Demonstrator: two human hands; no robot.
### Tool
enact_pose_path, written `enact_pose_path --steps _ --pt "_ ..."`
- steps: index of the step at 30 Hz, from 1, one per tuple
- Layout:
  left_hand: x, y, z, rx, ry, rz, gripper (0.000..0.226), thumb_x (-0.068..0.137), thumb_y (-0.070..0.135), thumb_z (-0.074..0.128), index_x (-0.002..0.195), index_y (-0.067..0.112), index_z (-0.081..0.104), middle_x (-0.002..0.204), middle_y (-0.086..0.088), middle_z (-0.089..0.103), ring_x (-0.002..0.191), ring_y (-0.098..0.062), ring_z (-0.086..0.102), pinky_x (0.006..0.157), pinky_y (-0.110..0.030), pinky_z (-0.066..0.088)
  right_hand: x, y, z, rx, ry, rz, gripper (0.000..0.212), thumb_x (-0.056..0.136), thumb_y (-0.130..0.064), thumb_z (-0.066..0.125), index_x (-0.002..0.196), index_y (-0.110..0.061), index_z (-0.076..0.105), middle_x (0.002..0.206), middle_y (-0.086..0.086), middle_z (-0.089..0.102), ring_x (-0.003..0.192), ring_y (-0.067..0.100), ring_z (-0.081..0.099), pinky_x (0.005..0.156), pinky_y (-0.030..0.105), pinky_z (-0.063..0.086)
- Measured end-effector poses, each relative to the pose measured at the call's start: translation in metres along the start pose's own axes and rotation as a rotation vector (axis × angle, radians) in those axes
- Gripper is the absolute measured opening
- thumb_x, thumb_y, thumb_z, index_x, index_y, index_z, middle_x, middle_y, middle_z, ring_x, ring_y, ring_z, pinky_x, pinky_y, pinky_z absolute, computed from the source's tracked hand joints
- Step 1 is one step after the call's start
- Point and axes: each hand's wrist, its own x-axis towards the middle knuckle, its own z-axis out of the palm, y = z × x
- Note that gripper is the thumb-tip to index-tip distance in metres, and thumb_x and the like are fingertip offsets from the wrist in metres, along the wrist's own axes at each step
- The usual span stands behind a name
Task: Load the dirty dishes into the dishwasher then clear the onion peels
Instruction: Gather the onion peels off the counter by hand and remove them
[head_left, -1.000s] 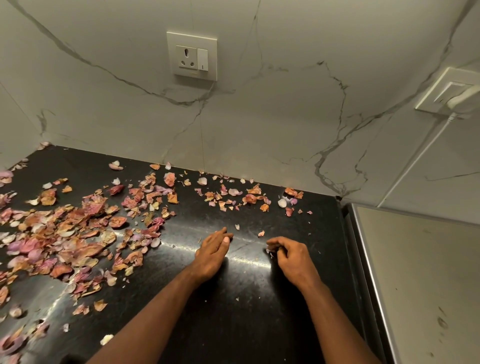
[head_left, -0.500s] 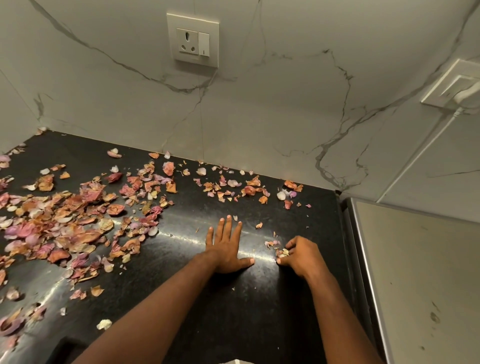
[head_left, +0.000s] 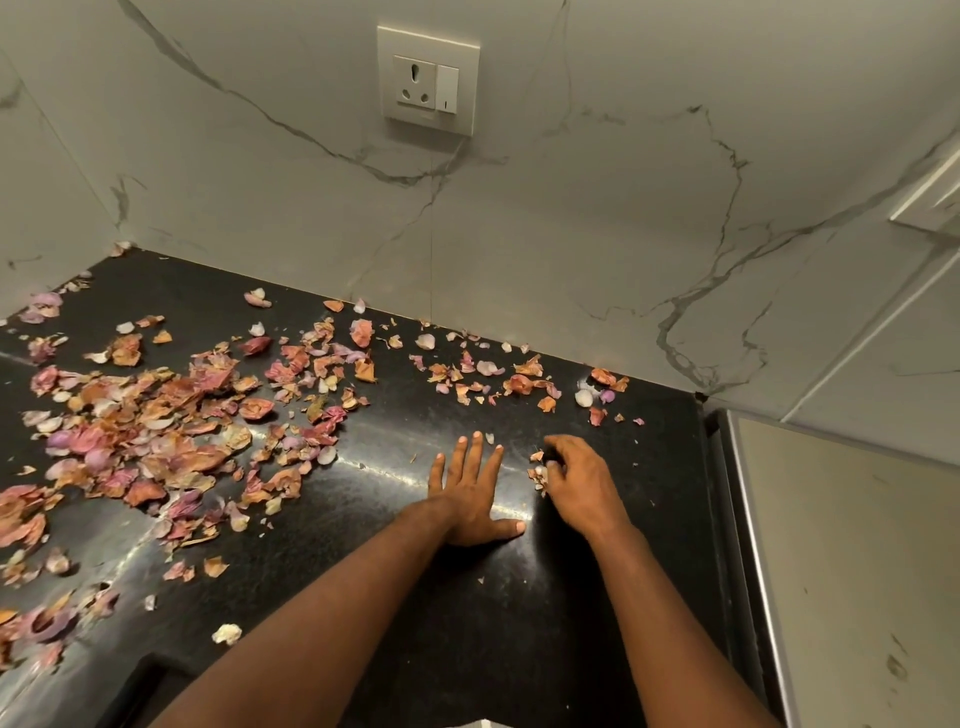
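Dry pink and orange onion peels (head_left: 156, 436) lie scattered over the black countertop (head_left: 395, 597), thickest at the left. A thinner strip of peels (head_left: 519, 382) runs along the back wall. My left hand (head_left: 470, 493) rests flat on the counter, fingers straight and spread. Just to its right, my right hand (head_left: 576, 480) has its fingers curled round a small bunch of peel bits (head_left: 539, 472) on the counter. No dishes or dishwasher are in view.
A marble-patterned wall rises behind the counter with a white socket and switch (head_left: 428, 80). A grey steel-edged appliance top (head_left: 852, 571) adjoins the counter on the right. A second white socket (head_left: 935, 202) sits on the right wall.
My left hand went from lying on its edge to lying flat with fingers spread. My right hand stayed curled, gathering peel bits beside it. The view has tilted slightly downward.
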Motion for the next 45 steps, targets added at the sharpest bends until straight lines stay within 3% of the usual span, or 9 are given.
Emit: enact_pose_path --steps 4,10,14,20,26,30,35,40,45 --pt "-0.001 -0.002 0.004 -0.008 0.022 0.010 0.118 0.087 0.085 0.044 0.159 0.027 -0.029 0.160 -0.007 -0.046 0.146 -0.028 -0.043 0.122 -0.061 -0.016 -0.002 0.005 0.025 -0.193 -0.188 -0.135 0.065 0.106 -0.037 0.053 0.163 -0.026 0.025 0.172 -0.007 0.012 0.159 0.015 0.006 0.126 0.036 0.005" --pt "0.000 -0.003 0.007 -0.011 0.053 0.019 0.120 0.085 0.088 0.043 0.160 0.027 -0.027 0.161 -0.007 -0.044 0.147 -0.028 -0.043 0.122 -0.060 -0.017 -0.025 0.032 0.020 -0.198 0.116 -0.262 0.027 0.099 -0.010 0.064 0.123 -0.018 0.076 0.127 -0.006 0.072 0.115 0.010 0.063 0.106 0.028 0.050" --pt "0.001 -0.003 0.006 -0.006 0.045 0.019 0.120 0.084 0.089 0.043 0.160 0.027 -0.027 0.160 -0.007 -0.045 0.146 -0.028 -0.043 0.121 -0.059 -0.020 -0.032 0.031 -0.002 0.029 0.126 -0.084 0.027 0.097 -0.013 0.069 0.123 -0.020 0.076 0.121 -0.009 0.072 0.106 0.001 0.063 0.097 0.010 0.045" --pt "0.002 -0.004 0.007 0.005 0.051 0.015 0.118 0.085 0.087 0.043 0.160 0.027 -0.027 0.160 -0.008 -0.044 0.145 -0.029 -0.043 0.116 -0.056 -0.024 -0.027 0.041 -0.008 -0.188 -0.052 0.166 0.067 0.077 -0.035 0.090 0.135 -0.017 0.062 0.125 0.000 0.054 0.111 0.016 0.061 0.102 0.039 0.053" --pt "0.001 -0.004 0.007 -0.005 0.054 0.019 0.119 0.086 0.087 0.044 0.160 0.027 -0.027 0.160 -0.008 -0.045 0.146 -0.029 -0.043 0.117 -0.056 -0.023 -0.012 0.033 -0.002 -0.124 0.021 0.112 0.041 0.085 -0.022 0.084 0.125 -0.020 0.072 0.115 -0.002 0.060 0.099 0.011 0.063 0.096 0.033 0.055" --pt "0.000 -0.003 0.005 -0.007 0.048 0.019 0.118 0.086 0.086 0.044 0.159 0.027 -0.028 0.159 -0.008 -0.046 0.145 -0.028 -0.044 0.117 -0.057 -0.024 -0.013 0.026 -0.002 -0.093 -0.007 -0.008 0.048 0.096 -0.025 0.071 0.143 -0.021 0.060 0.139 -0.007 0.053 0.128 0.013 0.054 0.113 0.034 0.044" --pt "-0.001 -0.004 0.007 -0.018 0.069 0.026 0.118 0.086 0.087 0.044 0.159 0.028 -0.028 0.159 -0.007 -0.046 0.145 -0.028 -0.044 0.119 -0.057 -0.023 -0.025 0.020 0.008 -0.246 -0.185 -0.114 0.064 0.104 -0.041 0.056 0.162 -0.030 0.030 0.172 -0.004 0.016 0.159 0.016 0.011 0.129 0.040 0.015" --pt "0.001 -0.005 0.010 -0.031 0.105 0.037 0.118 0.086 0.086 0.045 0.160 0.028 -0.026 0.161 -0.007 -0.044 0.147 -0.028 -0.042 0.121 -0.057 -0.021 -0.043 0.028 0.016 -0.385 -0.023 -0.206 0.038 0.105 -0.009 0.052 0.139 -0.020 0.064 0.150 0.000 0.056 0.136 0.020 0.051 0.113 0.029 0.040" --pt "-0.002 -0.005 0.006 -0.082 0.207 0.033 0.116 0.084 0.082 0.055 0.166 0.027 -0.006 0.171 -0.005 -0.021 0.158 -0.028 -0.021 0.125 -0.055 -0.009 -0.044 0.021 0.012 -0.364 0.000 -0.048 0.027 0.099 -0.010 0.060 0.105 -0.026 0.080 0.108 -0.003 0.072 0.097 0.014 0.068 0.091 0.025 0.055"
